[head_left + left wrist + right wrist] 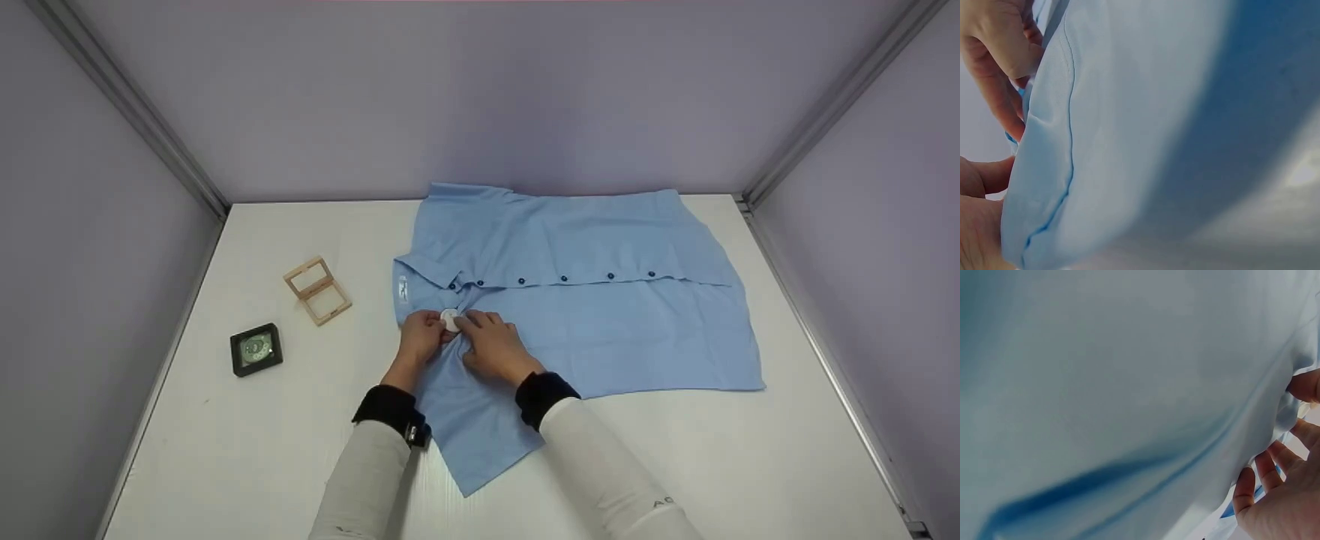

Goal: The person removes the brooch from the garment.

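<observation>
A light blue button-up shirt (615, 330) lies spread out, its collar to the left and a row of dark buttons along its front. On the front near the collar, a small white round badge (449, 320) sits between the hands. My left hand (422, 335) pinches the badge at its left edge. My right hand (495, 343) curls its fingers at the badge's right side, holding bunched shirt cloth. In the right wrist view, its fingers (1275, 464) grip a raised fold of the shirt; the cloth hides much of the contact.
On the white table (225, 450), a hinged wooden frame (327, 282) lies unfolded left of the collar. Nearer on the left is a black square case (256, 349) with a greenish round item inside. A sleeve of the shirt reaches toward the front. Pale walls enclose the table.
</observation>
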Demonstrator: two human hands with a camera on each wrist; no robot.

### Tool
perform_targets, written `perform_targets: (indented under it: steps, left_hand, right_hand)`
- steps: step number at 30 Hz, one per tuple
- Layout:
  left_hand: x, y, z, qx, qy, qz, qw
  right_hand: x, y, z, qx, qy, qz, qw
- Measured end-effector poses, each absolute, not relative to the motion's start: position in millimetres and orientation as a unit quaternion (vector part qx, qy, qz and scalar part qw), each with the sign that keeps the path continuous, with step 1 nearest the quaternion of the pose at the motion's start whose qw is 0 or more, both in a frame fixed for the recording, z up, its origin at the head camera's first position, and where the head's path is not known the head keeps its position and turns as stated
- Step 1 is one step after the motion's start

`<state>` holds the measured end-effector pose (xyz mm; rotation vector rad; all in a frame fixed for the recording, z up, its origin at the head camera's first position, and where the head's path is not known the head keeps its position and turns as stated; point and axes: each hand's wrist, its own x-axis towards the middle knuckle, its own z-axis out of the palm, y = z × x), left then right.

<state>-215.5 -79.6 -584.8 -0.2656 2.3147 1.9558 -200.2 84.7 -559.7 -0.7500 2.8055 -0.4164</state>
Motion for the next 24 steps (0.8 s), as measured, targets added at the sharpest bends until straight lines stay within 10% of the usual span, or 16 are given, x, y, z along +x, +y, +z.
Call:
perform_targets:
  steps: [24]
  left_hand:
    - [-208.9, -72.7, -569.3, -0.119, 0.794, 0.594, 0.049]
  right_hand:
    - [-202.8, 95.1, -561.3, -0.268, 0.938, -0.187, 0.114]
